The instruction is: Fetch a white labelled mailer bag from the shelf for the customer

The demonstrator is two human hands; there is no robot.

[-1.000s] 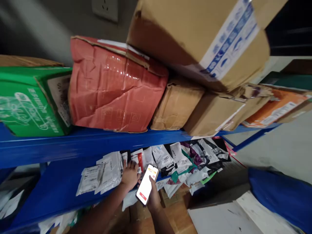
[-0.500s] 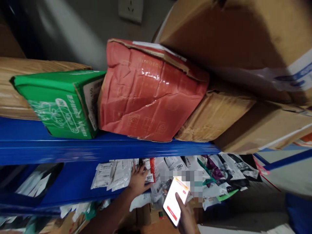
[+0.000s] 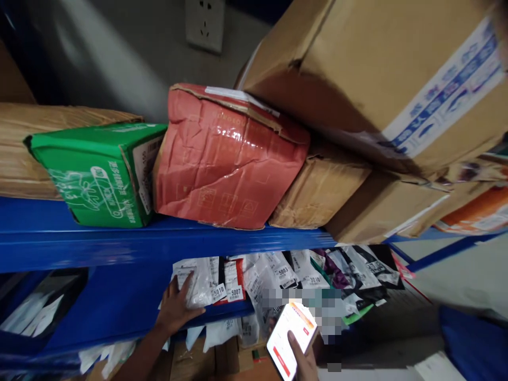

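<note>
My left hand reaches onto the lower blue shelf, its fingers spread against the white plastic mailers at the left end of the row. Its thumb points right, apart from the fingers. Just right of it lie a parcel labelled 5010 and a red-and-white parcel labelled 5007. My right hand is closed around a smartphone, thumb over its lit white screen with a red button. Behind the phone are a parcel marked 5003 and another marked 3010; a pixelated patch covers part of this area.
On the upper blue shelf stand a green box, a crumpled red box and several brown cartons. A large carton overhangs at the upper right. More parcels lie below, and a wall socket is behind.
My left hand has moved left from the 5007 parcel to the white mailers, uncovering the 5010 label. The view has shifted slightly right. The phone stays in my right hand.
</note>
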